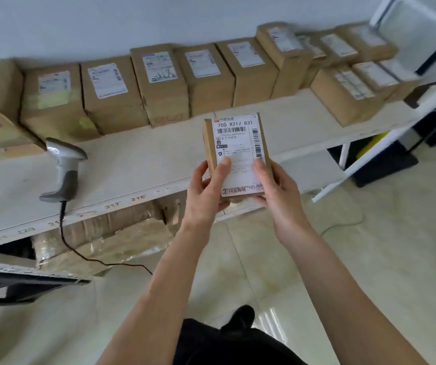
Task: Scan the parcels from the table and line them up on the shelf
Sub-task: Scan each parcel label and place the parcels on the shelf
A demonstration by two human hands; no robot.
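Note:
A small brown parcel with a white shipping label facing up is held above the front edge of the white shelf. My left hand grips its lower left side, thumb on the label. My right hand grips its lower right side, thumb on the label too. A grey barcode scanner stands on the shelf to the left, its black cable hanging down. Several labelled cardboard parcels stand in a row along the back of the shelf.
More parcels lie at the shelf's right end. Taped boxes sit on the level below. A white frame stands at the right, a dark object at the lower left, and pale tiled floor below.

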